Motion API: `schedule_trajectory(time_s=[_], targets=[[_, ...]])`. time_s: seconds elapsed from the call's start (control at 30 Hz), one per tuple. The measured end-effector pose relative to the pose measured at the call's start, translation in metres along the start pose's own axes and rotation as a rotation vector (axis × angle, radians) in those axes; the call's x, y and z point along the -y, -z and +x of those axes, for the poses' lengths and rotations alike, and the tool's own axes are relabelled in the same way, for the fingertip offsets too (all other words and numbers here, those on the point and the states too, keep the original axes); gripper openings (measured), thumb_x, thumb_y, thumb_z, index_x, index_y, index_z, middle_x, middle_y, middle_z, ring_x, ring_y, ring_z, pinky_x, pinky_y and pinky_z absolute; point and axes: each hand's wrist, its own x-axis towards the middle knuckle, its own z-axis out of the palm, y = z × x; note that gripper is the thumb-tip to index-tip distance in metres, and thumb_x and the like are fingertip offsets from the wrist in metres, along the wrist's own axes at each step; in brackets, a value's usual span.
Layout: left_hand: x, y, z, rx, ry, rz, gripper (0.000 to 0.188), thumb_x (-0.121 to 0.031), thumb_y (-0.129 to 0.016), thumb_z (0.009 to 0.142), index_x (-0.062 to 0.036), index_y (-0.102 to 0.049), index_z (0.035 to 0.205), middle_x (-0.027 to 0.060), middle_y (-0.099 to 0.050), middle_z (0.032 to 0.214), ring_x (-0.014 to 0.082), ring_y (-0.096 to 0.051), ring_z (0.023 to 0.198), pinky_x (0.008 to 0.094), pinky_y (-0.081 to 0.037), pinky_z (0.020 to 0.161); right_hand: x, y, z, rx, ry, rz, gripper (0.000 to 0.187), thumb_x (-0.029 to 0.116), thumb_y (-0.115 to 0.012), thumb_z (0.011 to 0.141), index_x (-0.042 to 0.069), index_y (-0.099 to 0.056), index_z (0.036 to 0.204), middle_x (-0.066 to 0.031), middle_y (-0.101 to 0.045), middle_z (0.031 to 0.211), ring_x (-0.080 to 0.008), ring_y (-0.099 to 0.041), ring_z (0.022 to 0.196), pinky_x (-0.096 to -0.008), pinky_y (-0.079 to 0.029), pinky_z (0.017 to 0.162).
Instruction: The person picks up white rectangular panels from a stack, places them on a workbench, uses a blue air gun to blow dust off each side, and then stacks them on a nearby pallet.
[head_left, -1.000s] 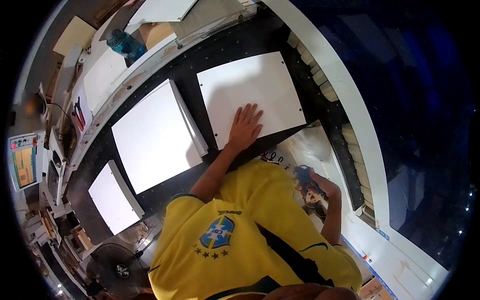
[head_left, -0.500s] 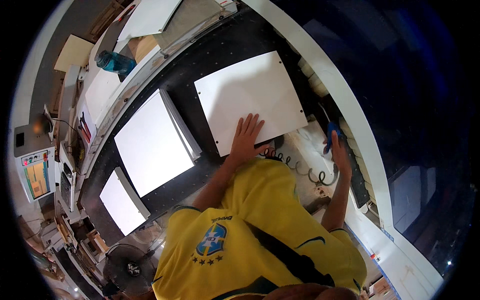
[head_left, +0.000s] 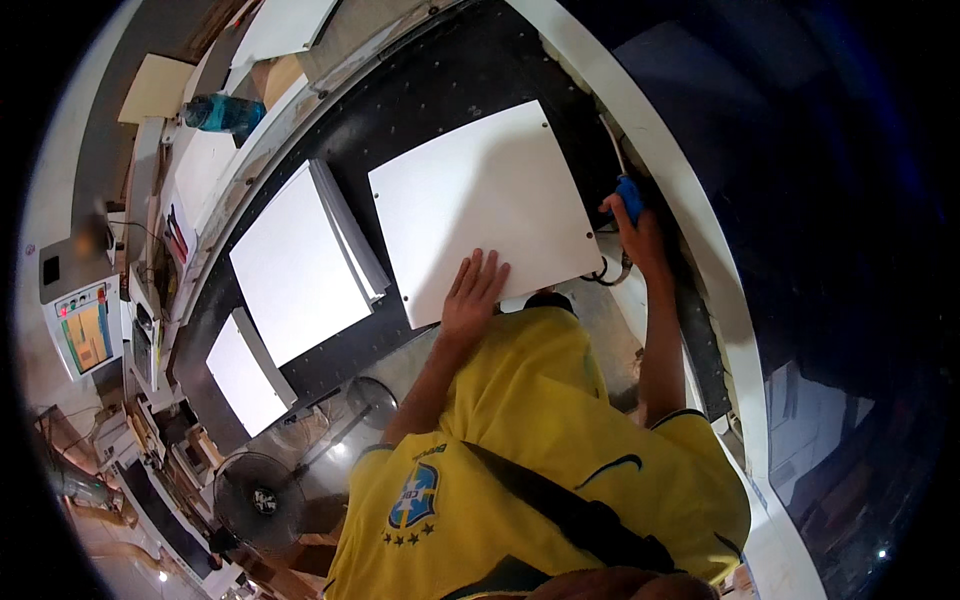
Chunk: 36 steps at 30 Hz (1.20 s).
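A white panel (head_left: 450, 180) with small dark holes near its corners lies flat on the black studded table (head_left: 440, 90). My left hand (head_left: 475, 297) rests on the panel's near edge, fingers stretched out over its surface. Just past the panel's right edge, my right hand (head_left: 643, 242) is wrapped round a blue air blow gun (head_left: 628, 197). The gun's thin nozzle points away from me, along the right side of the table. Part of a dark coiled hose (head_left: 598, 274) shows below the panel's right corner.
Left of the panel stand a stack of white panels (head_left: 300, 265) and a smaller white stack (head_left: 245, 375). A pale machine beam (head_left: 680, 190) curves along the right. At far left are a control screen (head_left: 85, 335) and a blue bottle (head_left: 222, 113); a fan (head_left: 262, 500) stands below.
My right hand has moved forward and left with the air blow gun, bringing it up beside the panel. My left hand stays on the panel. The whole view has shifted slightly.
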Motion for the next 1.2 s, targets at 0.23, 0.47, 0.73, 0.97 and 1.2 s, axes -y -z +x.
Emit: schedule_trajectory(time_s=[0.23,0.47,0.73,0.97,1.2], targets=[[0.003,0.08,0.003,-0.203,0.007,0.041,0.047,-0.011,-0.066,0.089,-0.0106,-0.069,0.137,0.0064,-0.067,0.145,0.0272,-0.061,0.138,0.042,-0.054,0.112,-0.006,-0.014,-0.01,0.023,-0.177,-0.13,0.05,0.05,-0.062,0.107,0.002,-0.076,0.11,-0.0094,-0.071,0.083,-0.0234,-0.067,0.076,-0.0375,-0.052,0.072],[0.008,0.094,0.004,-0.151,0.004,-0.04,0.044,-0.006,-0.07,0.091,-0.0175,-0.073,0.134,0.0001,-0.07,0.141,0.0223,-0.063,0.136,0.0404,-0.059,0.108,-0.014,-0.034,-0.044,-0.178,-0.077,0.199,0.052,0.043,-0.064,0.107,0.003,-0.06,0.14,-0.0125,-0.068,0.123,-0.0226,-0.066,0.108,-0.037,-0.053,0.089],[0.027,0.085,-0.014,-0.081,-0.012,-0.054,0.05,-0.012,-0.065,0.091,-0.0145,-0.066,0.141,0.002,-0.064,0.149,0.0256,-0.055,0.144,0.0432,-0.05,0.117,0.022,-0.025,-0.108,-0.064,-0.733,0.797,0.056,0.048,-0.061,0.106,0.009,-0.055,0.145,-0.0131,-0.06,0.135,-0.0297,-0.061,0.124,-0.0428,-0.054,0.095],[0.031,0.096,-0.02,-0.151,-0.086,-0.111,0.056,-0.017,-0.081,0.081,-0.0139,-0.069,0.136,0.0025,-0.069,0.142,0.0262,-0.061,0.139,0.0429,-0.055,0.113,0.045,-0.044,-0.084,0.336,-0.666,1.12,0.045,0.032,-0.064,0.102,0.003,-0.061,0.136,-0.0113,-0.07,0.121,-0.0287,-0.069,0.11,-0.0444,-0.057,0.09],[0.055,0.122,-0.024,-0.279,-0.12,-0.045,0.039,-0.011,-0.074,0.086,-0.0141,-0.075,0.125,0.0002,-0.073,0.137,0.0216,-0.064,0.134,0.0427,-0.056,0.11,0.103,-0.066,-0.064,0.406,-0.38,1.049,0.044,0.015,-0.068,0.093,0.0,-0.06,0.134,-0.0126,-0.073,0.108,-0.0249,-0.075,0.088,-0.0367,-0.062,0.059]])
